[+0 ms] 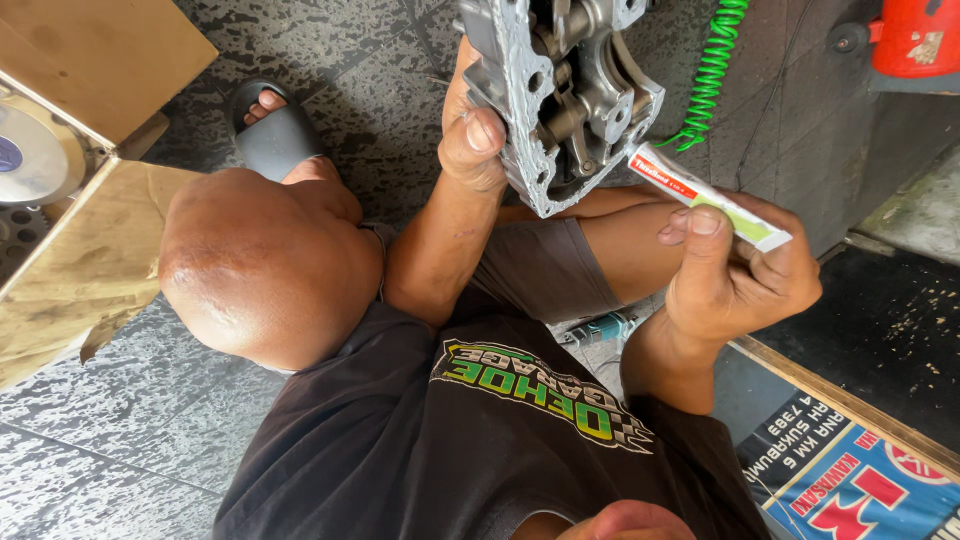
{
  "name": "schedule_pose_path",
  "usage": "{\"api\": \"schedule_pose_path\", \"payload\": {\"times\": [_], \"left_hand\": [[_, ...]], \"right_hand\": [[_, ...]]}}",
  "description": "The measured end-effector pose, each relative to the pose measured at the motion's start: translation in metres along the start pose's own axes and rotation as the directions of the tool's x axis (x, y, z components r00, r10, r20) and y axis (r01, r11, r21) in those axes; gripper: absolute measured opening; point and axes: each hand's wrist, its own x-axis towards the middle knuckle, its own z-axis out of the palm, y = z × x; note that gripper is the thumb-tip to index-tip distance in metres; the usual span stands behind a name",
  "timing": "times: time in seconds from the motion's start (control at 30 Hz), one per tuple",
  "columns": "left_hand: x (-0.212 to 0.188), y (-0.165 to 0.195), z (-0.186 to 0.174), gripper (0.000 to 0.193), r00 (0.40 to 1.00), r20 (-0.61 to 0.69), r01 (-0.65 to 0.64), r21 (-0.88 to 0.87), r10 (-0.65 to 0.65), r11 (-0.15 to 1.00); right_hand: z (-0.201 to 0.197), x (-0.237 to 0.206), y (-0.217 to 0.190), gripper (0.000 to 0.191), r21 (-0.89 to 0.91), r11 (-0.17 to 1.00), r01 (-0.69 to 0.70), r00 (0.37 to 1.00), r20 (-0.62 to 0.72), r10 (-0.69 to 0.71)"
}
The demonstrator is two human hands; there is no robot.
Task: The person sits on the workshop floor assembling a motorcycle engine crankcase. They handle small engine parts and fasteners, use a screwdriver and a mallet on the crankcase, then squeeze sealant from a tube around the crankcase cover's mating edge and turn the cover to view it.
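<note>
My left hand [472, 130] grips the left edge of a grey cast-metal engine casing [560, 95], holding it upright above my lap with its open inner side toward me. Grey sealant lies along the casing's rim. My right hand [735, 275] pinches a small white tube with red and green ends [705, 195]. The tube's red-capped tip touches the casing's lower right edge. I sit on the floor with my left knee [260, 265] raised.
An open cardboard box [95, 240] with a round metal part inside stands at the left. My foot in a grey sandal [272, 130] rests on the dark tiled floor. A green coiled hose [712, 70] hangs at upper right beside a red object [915, 35]. A printed banner [850, 485] lies at lower right.
</note>
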Motion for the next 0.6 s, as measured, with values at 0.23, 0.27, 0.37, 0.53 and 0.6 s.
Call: {"api": "schedule_pose_path", "payload": {"times": [0.23,0.27,0.37,0.53,0.6], "left_hand": [[-0.001,0.001,-0.003,0.101,1.000,-0.005,0.020,0.007,-0.020,1.000],[-0.001,0.001,-0.002,0.102,1.000,-0.004,0.021,0.003,-0.021,1.000],[-0.001,-0.001,-0.003,0.103,1.000,0.008,0.027,0.002,-0.027,1.000],[0.002,-0.001,-0.006,0.104,0.999,0.021,0.030,0.007,-0.030,1.000],[0.002,-0.001,-0.007,0.102,0.999,0.018,0.031,0.004,-0.031,1.000]], "right_hand": [[-0.010,0.003,-0.006,0.025,0.025,0.999,-0.024,0.993,0.116,0.021],[-0.010,0.005,-0.006,0.026,0.049,0.998,-0.036,0.996,0.086,0.031],[-0.009,0.009,-0.003,0.026,0.068,0.997,-0.046,0.999,0.028,0.044],[-0.009,0.014,-0.010,0.024,0.006,1.000,-0.006,0.991,0.132,0.005],[-0.009,0.015,-0.013,0.025,0.029,0.999,-0.043,0.994,0.101,0.040]]}}
